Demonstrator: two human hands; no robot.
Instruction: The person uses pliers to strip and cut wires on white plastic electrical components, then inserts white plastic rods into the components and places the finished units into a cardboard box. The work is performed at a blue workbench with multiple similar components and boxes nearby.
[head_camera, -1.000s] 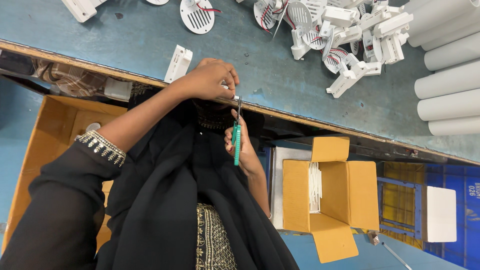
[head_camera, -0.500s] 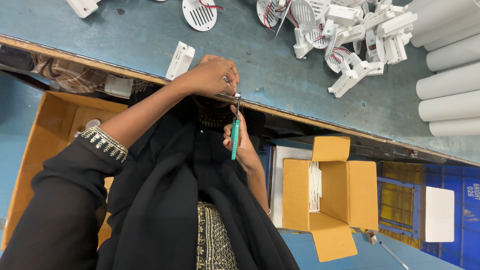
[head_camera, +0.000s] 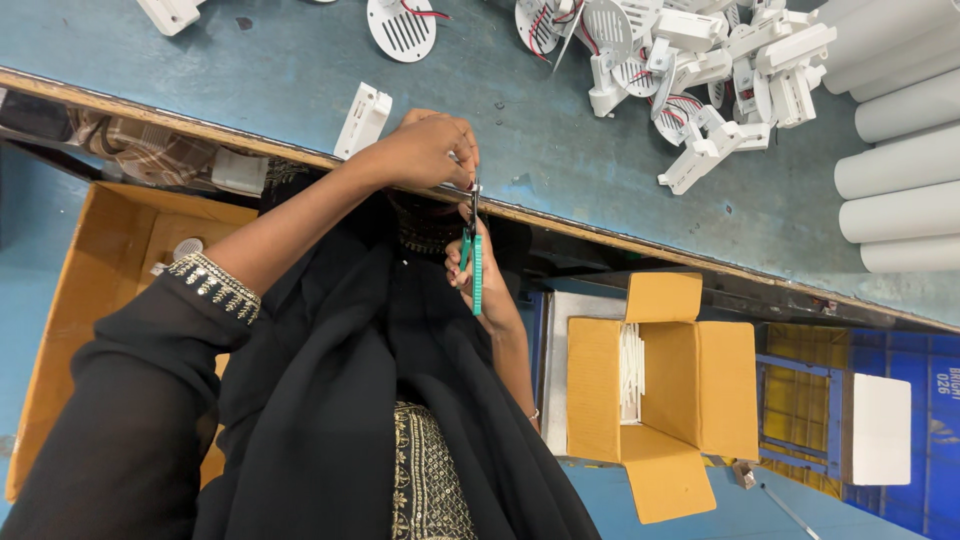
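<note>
From the head camera, the left hand (head_camera: 425, 150) pinches something small, hidden by its fingers, at the blue worktop (head_camera: 500, 90) edge, steadying it for the green-handled pliers (head_camera: 474, 262) gripped closed-fisted in the right hand (head_camera: 482, 272) just below.

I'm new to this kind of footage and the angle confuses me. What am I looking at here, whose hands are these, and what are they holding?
There is no machine here: a person wears a camera on the head, so the single view looks straight down their own body, in black clothing, to the hands. The left hand is closed over something small at the edge of the blue workbench; what it is stays hidden. The right hand grips a green-handled hand tool pointed up at that spot. On the bench lie a heap of white plastic parts with wires, a round slotted white disc, a small white block and white tubes. Below the bench stands an open cardboard box with thin white pieces inside.
</note>
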